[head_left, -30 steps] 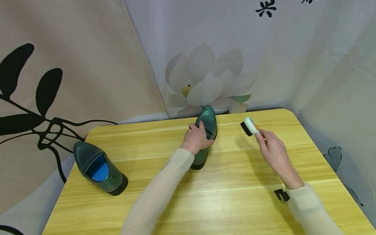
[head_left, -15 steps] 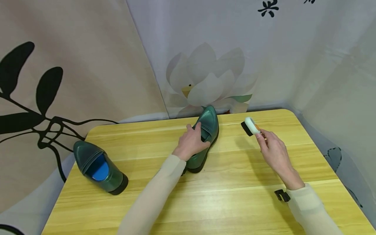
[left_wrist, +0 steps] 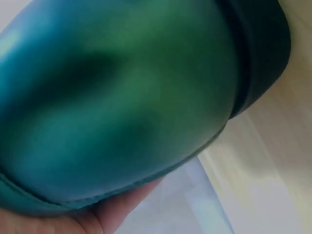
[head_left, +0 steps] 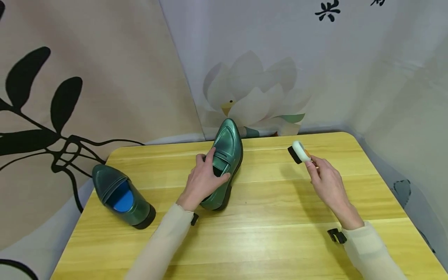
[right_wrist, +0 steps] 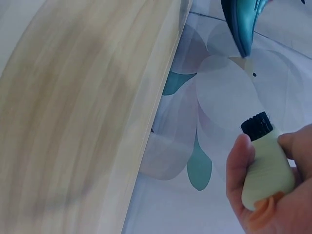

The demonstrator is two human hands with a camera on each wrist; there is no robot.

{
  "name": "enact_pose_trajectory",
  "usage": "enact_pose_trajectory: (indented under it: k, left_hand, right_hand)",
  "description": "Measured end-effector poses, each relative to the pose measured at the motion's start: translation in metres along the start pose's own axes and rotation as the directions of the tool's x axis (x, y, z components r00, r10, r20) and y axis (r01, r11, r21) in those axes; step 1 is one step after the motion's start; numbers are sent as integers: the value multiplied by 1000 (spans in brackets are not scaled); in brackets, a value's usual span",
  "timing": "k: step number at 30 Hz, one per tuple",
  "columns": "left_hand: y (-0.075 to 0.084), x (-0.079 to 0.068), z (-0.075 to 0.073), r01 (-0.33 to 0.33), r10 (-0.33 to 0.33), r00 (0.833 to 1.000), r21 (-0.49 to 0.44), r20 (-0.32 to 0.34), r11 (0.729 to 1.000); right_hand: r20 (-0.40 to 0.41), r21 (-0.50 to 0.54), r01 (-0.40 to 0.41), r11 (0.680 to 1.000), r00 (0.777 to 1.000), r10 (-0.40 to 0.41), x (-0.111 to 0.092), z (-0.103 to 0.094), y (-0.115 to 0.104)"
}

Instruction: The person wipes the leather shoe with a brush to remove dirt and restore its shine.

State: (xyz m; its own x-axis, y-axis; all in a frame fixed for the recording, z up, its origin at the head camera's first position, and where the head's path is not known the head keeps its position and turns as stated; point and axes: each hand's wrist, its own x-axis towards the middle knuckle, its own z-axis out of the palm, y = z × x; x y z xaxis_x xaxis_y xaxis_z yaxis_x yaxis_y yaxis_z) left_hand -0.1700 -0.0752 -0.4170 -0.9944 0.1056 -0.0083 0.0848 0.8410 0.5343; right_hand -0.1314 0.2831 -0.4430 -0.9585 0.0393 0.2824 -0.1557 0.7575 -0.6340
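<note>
My left hand (head_left: 201,179) grips a shiny green loafer (head_left: 226,146) at its opening, thumb across toward the shoe's right side and fingers along the left. The loafer's toe points to the back and overlaps the curtain in the head view. Its rounded green heel part (left_wrist: 136,97) fills much of the left wrist view, with the hand below it. My right hand (head_left: 327,182) holds a small shoe brush (head_left: 300,151) with a white body, an orange part and black bristles (right_wrist: 257,126), raised over the table's right side. The matching green loafer (head_left: 124,196), with a blue insole, stands at left.
The light wooden table (head_left: 280,241) has rounded back corners. A pale curtain (head_left: 140,77) printed with a lotus and dark leaves hangs right behind its back edge and along both sides.
My left hand has moved left with the loafer, which has turned so more of its right side and sole edge shows. The right hand with the brush stays almost still.
</note>
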Motion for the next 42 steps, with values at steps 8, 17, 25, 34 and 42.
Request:
enact_pose_trajectory:
  k: [8, 17, 25, 34, 42]
  left_hand:
    - [-35, -16, -27, 74, -74, 997, 29, 6, 997]
    - [-73, -12, -49, 158, -164, 983, 74, 80, 985]
    - [-89, 0, -53, 176, -191, 973, 114, 130, 978]
    - [-96, 7, -58, 204, -232, 960, 180, 155, 962]
    - [-91, 3, -61, 210, -235, 961, 166, 145, 963]
  right_hand:
    - [-4, 8, 7, 1000, 1000, -7, -2, 0, 0]
    - [0, 12, 19, 1000, 1000, -19, -2, 2, 0]
    - [20, 18, 2, 1000, 1000, -3, -1, 3, -3]
    - [28, 22, 3, 1000, 1000, -4, -1, 5, -6]
    - [22, 21, 5, 1000, 1000, -6, -1, 6, -8]
